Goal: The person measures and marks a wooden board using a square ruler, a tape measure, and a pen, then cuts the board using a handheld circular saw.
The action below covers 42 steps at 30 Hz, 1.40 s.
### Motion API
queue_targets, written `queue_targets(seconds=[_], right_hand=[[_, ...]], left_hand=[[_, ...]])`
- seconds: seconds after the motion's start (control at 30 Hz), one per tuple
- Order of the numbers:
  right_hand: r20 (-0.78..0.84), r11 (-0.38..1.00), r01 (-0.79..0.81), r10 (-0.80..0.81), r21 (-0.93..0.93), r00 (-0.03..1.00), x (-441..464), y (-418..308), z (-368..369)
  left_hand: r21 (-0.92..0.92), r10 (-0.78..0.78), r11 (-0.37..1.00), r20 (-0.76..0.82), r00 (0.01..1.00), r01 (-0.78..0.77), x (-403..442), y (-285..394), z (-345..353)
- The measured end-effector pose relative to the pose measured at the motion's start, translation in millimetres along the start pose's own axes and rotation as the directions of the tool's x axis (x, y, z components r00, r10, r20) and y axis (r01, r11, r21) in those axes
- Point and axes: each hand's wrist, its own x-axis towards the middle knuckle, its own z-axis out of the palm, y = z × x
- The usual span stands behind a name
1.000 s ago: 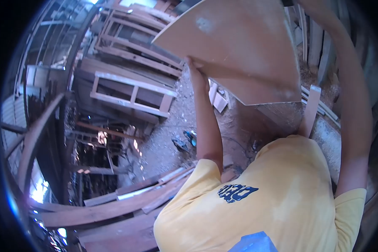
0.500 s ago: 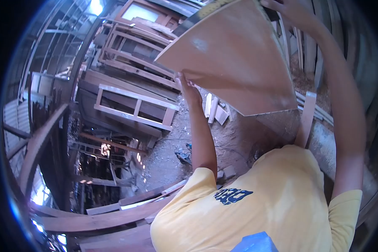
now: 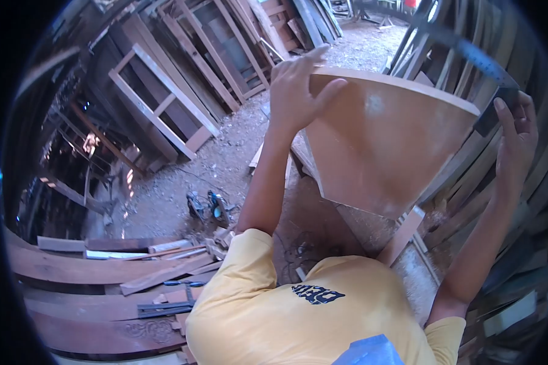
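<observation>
A fan-shaped wooden panel (image 3: pixel 383 140) stands tilted in front of me, with a pale curved top edge and a light smudge on its face. My left hand (image 3: pixel 298 91) rests at its upper left corner, fingers stretched out past the edge and thumb spread near the face. Beyond the panel's upper right corner, my right hand (image 3: pixel 517 128) grips a dark block (image 3: pixel 490 112). From near that block a long bluish, speckled strip (image 3: pixel 475 58) runs up and left, blurred; whether it is joined to the block I cannot tell.
A pale upright board (image 3: pixel 402 237) stands just below the panel. Wooden frames (image 3: pixel 164 103) lean at the left, and planks (image 3: pixel 530 194) line the right. Stacked boards (image 3: pixel 91 267) lie at lower left. A power tool (image 3: pixel 216 205) sits on the dusty floor (image 3: pixel 158 188).
My view has turned. My left hand has gone from the panel's lower left edge to its upper left corner. My right hand now appears off the right corner with the dark block and strip.
</observation>
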Motion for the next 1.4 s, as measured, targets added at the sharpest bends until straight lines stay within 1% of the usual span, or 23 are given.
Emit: queue_targets(seconds=[0.13, 0.2, 0.3, 0.4, 0.43, 0.47, 0.5, 0.53, 0.6, 0.63, 0.7, 0.73, 0.8, 0.83, 0.93, 1.0, 1.07, 1.13, 1.23, 1.3, 1.33, 1.37, 1.4], right_hand=[[0.091, 0.998, -0.02, 0.024, -0.051, 0.996, 17.6, -52.3, 79.7], [0.103, 0.994, -0.033, 0.044, -0.107, 0.994, 26.8, -61.9, 119.6], [0.219, 0.996, -0.052, 0.067, -0.071, 0.973, 36.8, -54.1, 168.1], [0.345, 0.99, -0.076, 0.112, -0.117, 0.932, 34.6, -53.4, 201.6], [0.341, 0.935, 0.194, -0.086, -0.298, 0.936, 31.5, -48.6, 204.0], [0.376, 0.774, 0.438, -0.278, -0.457, 0.884, 28.6, -42.9, 202.3], [0.364, 0.763, 0.284, -0.069, -0.58, 0.929, 26.5, -35.9, 195.4], [0.374, 0.759, 0.293, -0.071, -0.581, 0.925, 27.0, -30.7, 188.2], [0.584, 0.688, 0.278, 0.257, -0.67, 0.77, 26.5, -26.4, 181.1], [0.586, 0.684, 0.28, 0.263, -0.673, 0.766, 24.2, -28.0, 182.6], [0.489, 0.688, 0.097, 0.402, -0.719, 0.774, 22.4, -36.6, 187.6], [0.488, 0.682, 0.097, 0.409, -0.725, 0.771, 17.6, -37.7, 188.5], [0.49, 0.549, 0.349, 0.132, -0.76, 0.862, 6.6, -39.7, 188.1], [0.486, 0.54, 0.346, 0.138, -0.767, 0.863, -1.2, -32.5, 186.5], [0.354, 0.582, 0.332, -0.08, -0.742, 0.932, -22.9, -13.8, 181.3], [0.447, 0.395, 0.545, -0.318, -0.74, 0.836, -31.7, -19.1, 185.0], [0.408, 0.401, 0.516, -0.327, -0.757, 0.853, -38.3, -18.2, 188.2], [0.358, 0.408, 0.476, -0.333, -0.779, 0.872, -47.1, -12.7, 187.7], [0.314, 0.37, 0.44, -0.354, -0.818, 0.881, -59.7, -1.3, 183.3], [0.293, 0.299, 0.522, -0.565, -0.799, 0.772, -64.1, 2.3, 179.6], [0.296, 0.294, 0.523, -0.565, -0.8, 0.77, -63.8, 2.3, 175.4], [0.108, 0.34, 0.418, -0.653, -0.843, 0.75, -63.3, 2.9, 169.4], [0.016, 0.366, 0.365, -0.687, -0.856, 0.726, -60.8, 11.1, 153.9]], left_hand=[[0.029, -0.02, 0.999, -0.099, 0.995, 0.023, 3.4, 0.3, 2.4], [-0.001, 0.175, 0.984, -0.226, 0.958, -0.18, 10.8, 12.5, -5.5], [-0.164, 0.178, 0.96, -0.267, 0.947, -0.227, 25.9, 33.7, 0.3], [-0.149, 0.139, 0.967, -0.373, 0.917, -0.207, 43.5, 13.0, 24.5], [-0.125, 0.095, 0.978, -0.436, 0.895, -0.165, 44.7, 7.2, 21.2], [-0.126, 0.081, 0.98, -0.448, 0.89, -0.153, 44.6, -7.0, 18.4], [-0.236, -0.051, 0.968, -0.513, 0.857, -0.083, 44.0, -29.9, 12.4], [-0.348, -0.184, 0.937, -0.554, 0.812, -0.025, 40.2, -50.1, 6.5], [-0.625, -0.474, 0.778, -0.514, 0.715, 0.066, 29.2, -78.8, -4.4], [-0.629, -0.481, 0.774, -0.511, 0.713, 0.072, 23.2, -88.2, 2.3], [-0.798, -0.642, 0.582, -0.334, 0.69, 0.156, 8.9, -107.0, 19.4], [-0.802, -0.647, 0.575, -0.327, 0.689, 0.159, 0.8, -111.6, 30.9], [-0.863, -0.648, 0.443, -0.121, 0.752, 0.243, -11.4, -106.9, 53.7], [-0.878, -0.627, 0.414, -0.082, 0.775, 0.242, -14.7, -99.7, 59.2], [-0.895, -0.562, 0.371, -0.004, 0.827, 0.247, -22.6, -84.4, 70.9], [-0.918, -0.532, 0.337, -0.002, 0.846, 0.21, -20.4, -77.1, 70.2], [-0.919, -0.52, 0.311, 0.049, 0.853, 0.243, -23.5, -78.9, 68.5], [-0.873, -0.513, 0.433, -0.031, 0.858, 0.227, -29.8, -80.4, 73.8], [-0.845, -0.51, 0.507, -0.136, 0.849, 0.17, -33.1, -73.9, 72.7], [-0.865, -0.516, 0.477, -0.133, 0.846, 0.155, -33.0, -72.3, 73.0], [-0.88, -0.525, 0.454, -0.138, 0.84, 0.14, -32.6, -72.2, 73.7], [-0.881, -0.528, 0.451, -0.138, 0.838, 0.139, -32.2, -73.3, 75.3], [-0.878, -0.529, 0.45, -0.116, 0.841, 0.161, -31.9, -74.9, 77.6]])
